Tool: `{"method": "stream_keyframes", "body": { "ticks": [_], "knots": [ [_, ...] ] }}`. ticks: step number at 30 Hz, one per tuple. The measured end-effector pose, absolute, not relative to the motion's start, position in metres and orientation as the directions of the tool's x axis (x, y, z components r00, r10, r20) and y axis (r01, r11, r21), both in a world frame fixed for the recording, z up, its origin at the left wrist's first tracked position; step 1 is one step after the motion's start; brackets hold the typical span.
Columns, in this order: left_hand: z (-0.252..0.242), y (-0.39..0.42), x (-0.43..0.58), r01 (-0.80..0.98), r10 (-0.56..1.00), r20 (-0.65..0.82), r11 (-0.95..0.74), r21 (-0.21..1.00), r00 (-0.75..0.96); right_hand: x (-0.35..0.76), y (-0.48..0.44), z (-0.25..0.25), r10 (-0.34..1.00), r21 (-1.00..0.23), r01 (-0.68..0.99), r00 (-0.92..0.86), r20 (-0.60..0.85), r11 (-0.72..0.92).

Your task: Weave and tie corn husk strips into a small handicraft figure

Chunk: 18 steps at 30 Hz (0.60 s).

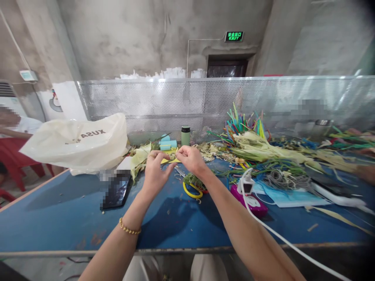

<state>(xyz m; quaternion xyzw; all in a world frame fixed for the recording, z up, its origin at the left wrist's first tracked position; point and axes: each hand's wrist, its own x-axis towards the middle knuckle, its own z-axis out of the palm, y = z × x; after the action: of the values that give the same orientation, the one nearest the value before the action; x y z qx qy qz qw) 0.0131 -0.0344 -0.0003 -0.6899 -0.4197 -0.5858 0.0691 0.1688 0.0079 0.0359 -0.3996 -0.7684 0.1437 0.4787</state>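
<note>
Above the blue table [88, 218], my left hand [156, 169] is raised with its fingers curled and the thumb extended beneath them. A thin greenish strand seems to lie between them, too small to make out. Close beside it, my right hand [190, 158] pinches thumb and fingers together on a small pale piece whose kind is unclear. Scissors with yellow handles [192, 192] lie just below my right hand, partly covered by green plant scraps [195, 180]. A pale corn husk [142, 157] lies left of my left hand.
Left are a phone [118, 191] and a white plastic bag [84, 140]. A green bottle [185, 136] and light-blue rolls [168, 145] stand behind. Right are husks [263, 148], coiled strands [275, 177], a purple power socket [252, 203] with a white cable, a blue mask [295, 198] and another person's hand [366, 171].
</note>
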Motion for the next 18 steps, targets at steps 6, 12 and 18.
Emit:
{"method": "stream_keyframes", "body": {
  "ticks": [6, 12, 18],
  "knots": [
    [-0.009, -0.033, 0.015, 0.704, 0.537, 0.843, -0.609, 0.365, 0.029, 0.164, 0.003, 0.035, 0.725, -0.54, 0.518, -0.264, 0.637, 0.663],
    [0.003, -0.04, 0.014, 0.551, 0.604, 0.796, -0.652, 0.521, -0.038, 0.166, 0.006, 0.032, 0.698, -0.558, 0.423, -0.367, 0.615, 0.714],
    [0.007, -0.039, 0.012, -0.031, 0.848, 0.514, -0.521, 0.853, -0.129, 0.17, 0.003, 0.034, 0.713, -0.756, 0.167, -0.506, 0.486, 0.633]
  ]
}}
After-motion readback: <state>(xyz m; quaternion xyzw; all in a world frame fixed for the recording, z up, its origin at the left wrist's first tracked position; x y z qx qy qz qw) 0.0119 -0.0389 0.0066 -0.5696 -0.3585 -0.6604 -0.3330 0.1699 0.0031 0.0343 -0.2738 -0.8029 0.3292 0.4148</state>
